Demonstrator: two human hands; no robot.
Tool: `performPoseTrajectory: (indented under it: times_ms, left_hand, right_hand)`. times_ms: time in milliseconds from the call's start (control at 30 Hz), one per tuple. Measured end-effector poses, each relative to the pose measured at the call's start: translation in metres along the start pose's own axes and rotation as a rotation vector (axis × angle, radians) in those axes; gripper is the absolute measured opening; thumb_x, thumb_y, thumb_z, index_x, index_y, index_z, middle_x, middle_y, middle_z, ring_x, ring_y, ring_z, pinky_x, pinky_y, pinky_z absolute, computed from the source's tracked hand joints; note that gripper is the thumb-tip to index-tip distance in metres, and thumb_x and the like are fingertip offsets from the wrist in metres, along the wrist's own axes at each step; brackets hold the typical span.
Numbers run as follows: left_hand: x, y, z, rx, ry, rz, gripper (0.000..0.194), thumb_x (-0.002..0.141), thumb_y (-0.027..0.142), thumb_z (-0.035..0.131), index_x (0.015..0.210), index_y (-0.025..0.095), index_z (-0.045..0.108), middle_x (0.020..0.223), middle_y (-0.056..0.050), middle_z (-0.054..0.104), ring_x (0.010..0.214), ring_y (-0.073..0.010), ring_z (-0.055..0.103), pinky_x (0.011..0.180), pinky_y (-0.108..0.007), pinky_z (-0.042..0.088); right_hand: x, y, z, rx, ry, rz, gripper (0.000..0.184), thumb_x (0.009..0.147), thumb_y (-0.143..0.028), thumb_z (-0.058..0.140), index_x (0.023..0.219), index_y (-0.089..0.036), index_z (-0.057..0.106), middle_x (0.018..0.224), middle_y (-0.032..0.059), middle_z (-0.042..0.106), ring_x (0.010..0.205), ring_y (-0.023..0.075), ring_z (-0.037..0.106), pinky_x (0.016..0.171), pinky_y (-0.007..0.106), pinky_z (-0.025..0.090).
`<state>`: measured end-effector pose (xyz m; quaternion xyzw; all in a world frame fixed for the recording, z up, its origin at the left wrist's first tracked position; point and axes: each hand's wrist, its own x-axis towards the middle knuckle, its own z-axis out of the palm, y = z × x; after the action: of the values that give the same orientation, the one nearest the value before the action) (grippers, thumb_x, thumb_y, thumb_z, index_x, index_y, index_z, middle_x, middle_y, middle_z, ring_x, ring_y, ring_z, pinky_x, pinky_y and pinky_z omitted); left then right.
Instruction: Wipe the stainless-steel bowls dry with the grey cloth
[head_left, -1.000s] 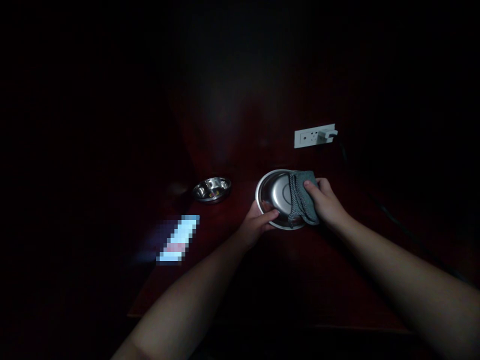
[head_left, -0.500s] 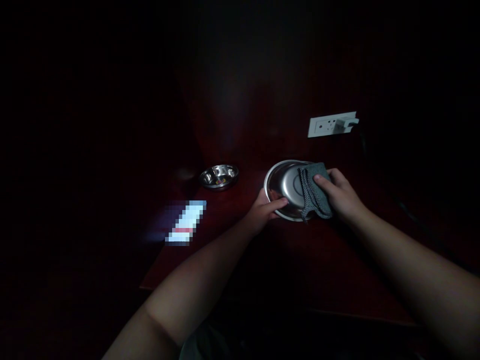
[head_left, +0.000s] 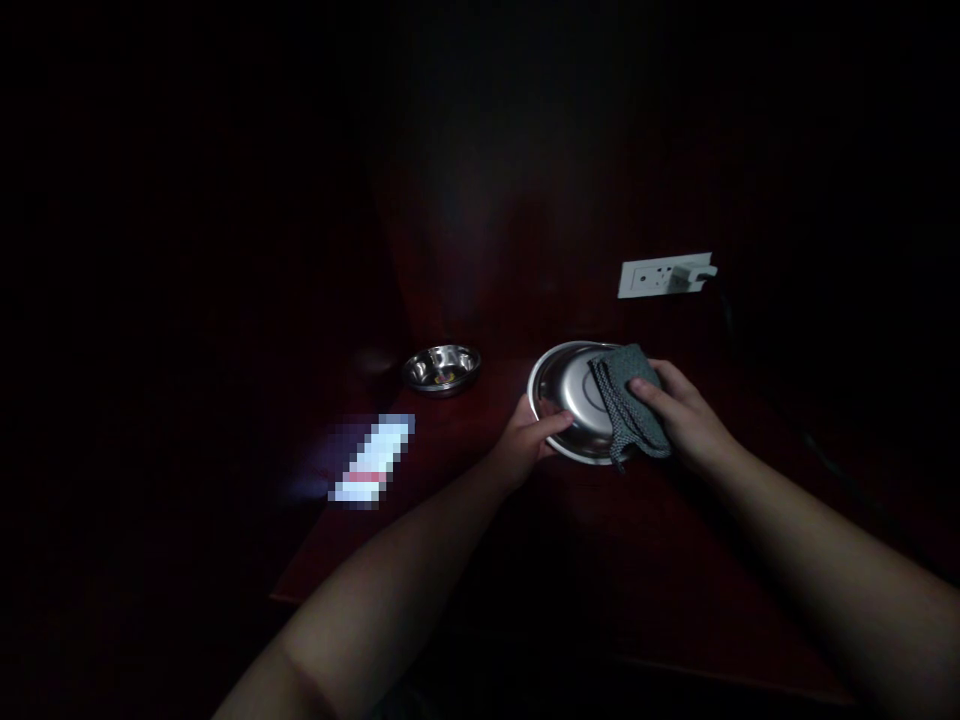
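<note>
The scene is very dark. A round steel bowl (head_left: 574, 395) stands tilted on a dark red table (head_left: 660, 570), its underside turned toward me. My left hand (head_left: 529, 435) grips its lower left rim, fingers wrapped round the edge. My right hand (head_left: 686, 415) presses a folded grey cloth (head_left: 626, 405) against the right side of the bowl, fingers closed on the cloth.
A second, smaller steel bowl (head_left: 442, 367) sits to the left on the table. A lit rectangular screen (head_left: 373, 461) lies near the table's left edge. A white wall socket (head_left: 664, 275) with a plug in it is behind the bowl.
The cloth has shifted slightly over the right side of the bowl under my right hand. My left hand keeps its hold on the rim. The view has drifted a little.
</note>
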<state>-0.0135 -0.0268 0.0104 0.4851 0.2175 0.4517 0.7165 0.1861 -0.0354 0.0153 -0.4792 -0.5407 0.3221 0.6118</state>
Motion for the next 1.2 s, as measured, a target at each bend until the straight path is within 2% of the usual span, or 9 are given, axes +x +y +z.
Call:
performPoseTrajectory:
  times_ms: [233, 400, 567, 733, 1033, 1200]
  left_hand:
    - [-0.001, 0.003, 0.004, 0.015, -0.040, 0.009, 0.054, 0.064, 0.021, 0.072, 0.114, 0.020, 0.050, 0.105, -0.008, 0.062, 0.093, -0.0237, 0.061, 0.076, -0.036, 0.050]
    - [-0.001, 0.002, 0.002, 0.040, -0.016, -0.004, 0.056, 0.064, 0.022, 0.072, 0.115, 0.021, 0.049, 0.107, -0.008, 0.061, 0.094, -0.0238, 0.061, 0.075, -0.035, 0.051]
    - [-0.002, -0.001, 0.003, 0.055, -0.043, 0.021, 0.064, 0.063, 0.021, 0.073, 0.121, 0.022, 0.046, 0.109, -0.008, 0.060, 0.096, -0.0245, 0.060, 0.076, -0.035, 0.050]
    - [-0.005, -0.001, 0.005, 0.062, -0.066, 0.040, 0.064, 0.064, 0.022, 0.072, 0.122, 0.021, 0.045, 0.102, -0.008, 0.063, 0.096, -0.0253, 0.060, 0.082, -0.038, 0.048]
    - [-0.004, -0.001, 0.003, 0.073, 0.013, 0.035, 0.061, 0.064, 0.023, 0.072, 0.119, 0.020, 0.046, 0.109, -0.009, 0.061, 0.099, -0.0260, 0.058, 0.080, -0.038, 0.048]
    - [-0.002, -0.001, 0.003, 0.074, 0.025, 0.033, 0.057, 0.063, 0.023, 0.073, 0.115, 0.019, 0.049, 0.104, -0.007, 0.061, 0.096, -0.0247, 0.059, 0.082, -0.039, 0.047]
  right_hand:
    - [0.000, 0.001, 0.004, -0.008, 0.027, 0.087, 0.043, 0.067, -0.049, 0.068, 0.101, -0.026, 0.053, 0.097, 0.0032, 0.063, 0.089, 0.0255, 0.061, 0.079, 0.043, 0.050]
    - [0.000, 0.001, 0.004, -0.030, 0.021, 0.059, 0.045, 0.067, -0.050, 0.068, 0.102, -0.027, 0.053, 0.098, 0.0036, 0.062, 0.092, 0.0267, 0.061, 0.082, 0.045, 0.049]
    - [-0.002, -0.004, 0.005, 0.038, 0.037, 0.086, 0.045, 0.066, -0.047, 0.071, 0.102, -0.027, 0.055, 0.099, 0.0036, 0.063, 0.092, 0.0262, 0.062, 0.082, 0.044, 0.051]
    - [-0.003, -0.010, 0.008, 0.086, 0.040, 0.136, 0.044, 0.063, -0.044, 0.074, 0.100, -0.025, 0.058, 0.096, 0.0033, 0.065, 0.088, 0.0243, 0.063, 0.080, 0.042, 0.052]
    - [-0.002, -0.007, 0.005, 0.050, -0.012, 0.086, 0.047, 0.064, -0.044, 0.073, 0.105, -0.025, 0.060, 0.098, 0.0031, 0.066, 0.090, 0.0250, 0.063, 0.083, 0.043, 0.051]
    - [-0.001, -0.003, 0.004, 0.002, -0.015, 0.055, 0.047, 0.065, -0.045, 0.072, 0.105, -0.027, 0.057, 0.099, 0.0027, 0.065, 0.092, 0.0266, 0.063, 0.083, 0.044, 0.051]
